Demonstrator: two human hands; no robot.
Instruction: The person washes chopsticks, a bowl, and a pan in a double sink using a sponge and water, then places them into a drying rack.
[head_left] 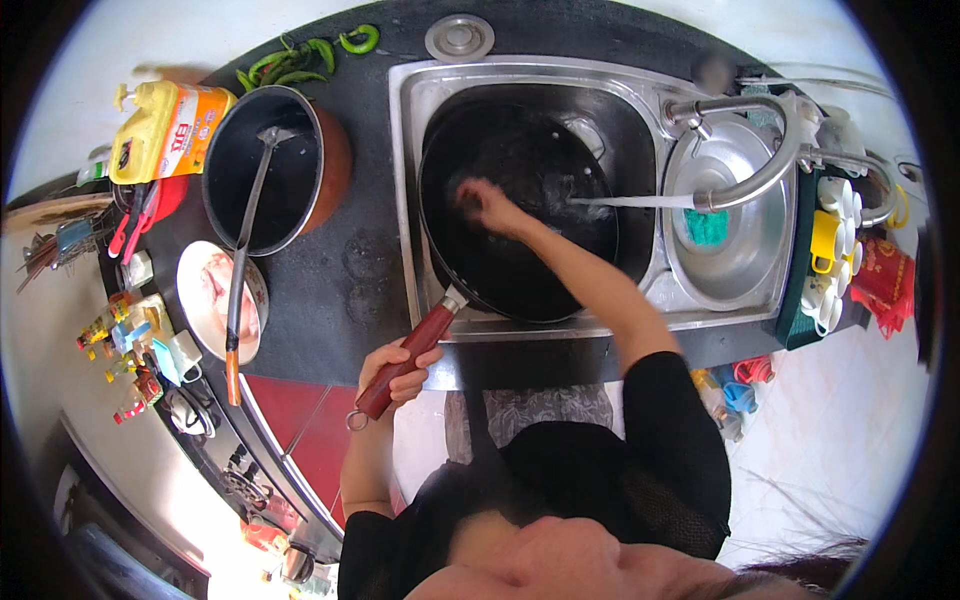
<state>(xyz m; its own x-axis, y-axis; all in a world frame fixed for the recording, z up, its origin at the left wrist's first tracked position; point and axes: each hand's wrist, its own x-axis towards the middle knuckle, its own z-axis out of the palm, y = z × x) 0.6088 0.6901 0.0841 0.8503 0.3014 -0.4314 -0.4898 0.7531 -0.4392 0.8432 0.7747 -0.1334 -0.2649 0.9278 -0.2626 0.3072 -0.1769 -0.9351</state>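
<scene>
A large black frying pan [540, 265] lies in the left basin of the steel sink [402, 150]. Its reddish-brown handle [425, 345] sticks out over the front edge, and my left hand [402, 372] is wrapped round it. Inside the pan, toward its left side, my right hand [487, 207] is lowered with curled fingers. The hand is a little blurred, and whatever dark thing it may hold cannot be made out. Water runs from the curved tap [780, 165] into the right part of the pan.
A round basin [730, 270] holds a green scouring cloth [707, 227]. Left of the sink stand a deep pot [330, 170] with a long-handled utensil [240, 270] across it, a bowl of pale meat [218, 285] and a yellow jug [150, 130]. Green peppers [290, 65] lie behind; several mugs [828, 265] stand right.
</scene>
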